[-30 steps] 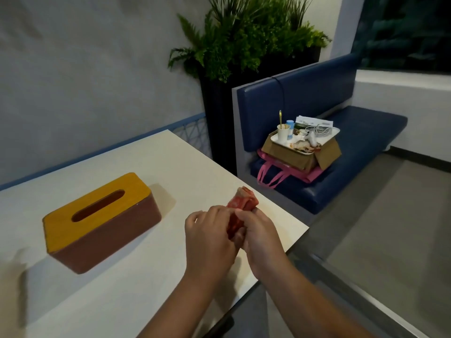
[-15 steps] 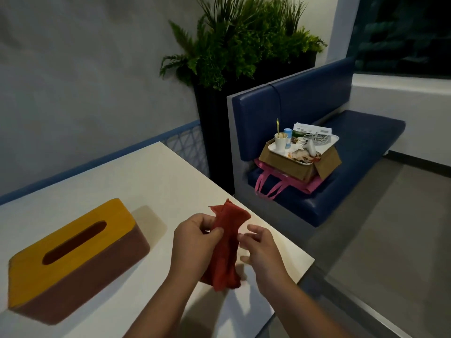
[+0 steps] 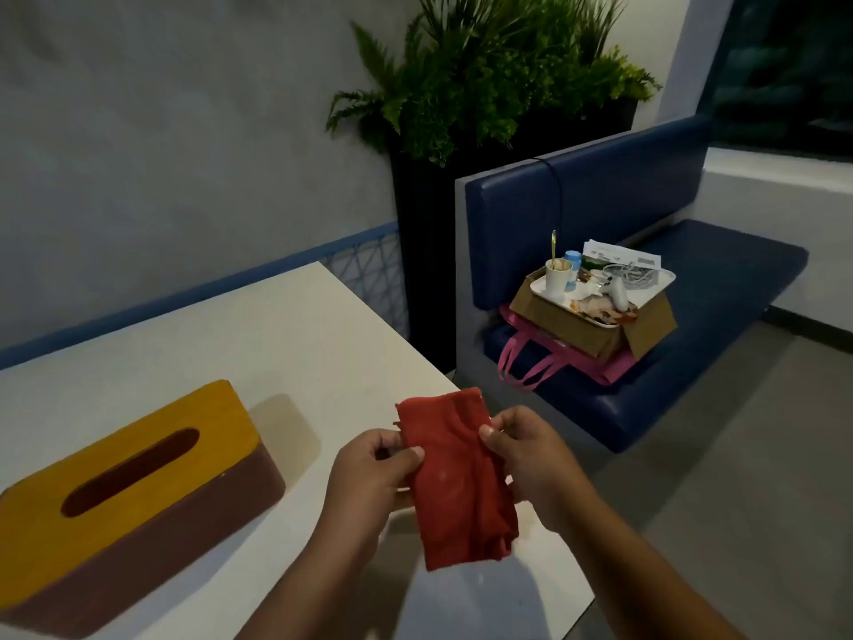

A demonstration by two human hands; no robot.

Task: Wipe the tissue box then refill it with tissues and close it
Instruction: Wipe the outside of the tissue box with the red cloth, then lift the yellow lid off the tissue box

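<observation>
Red cloth point(image 3: 454, 478) hung between both hands above near table point(image 3: 277, 344) edge. Left hand point(image 3: 369, 482) pinched cloth's left edge, thumb on top; right hand point(image 3: 531, 459) pinched right edge near top. Cloth looked soft, limp, light: likely to droop unless bunched or folded into pad. Tissue box point(image 3: 124, 491) sat on table to left, well apart from hands, yellow lid on, slot empty-looking. Box seemed rigid, probably light enough to slide when wiped; steady it by long side.

Yellow-lidded tissue box point(image 3: 124, 491) lies closed, apparently.
</observation>
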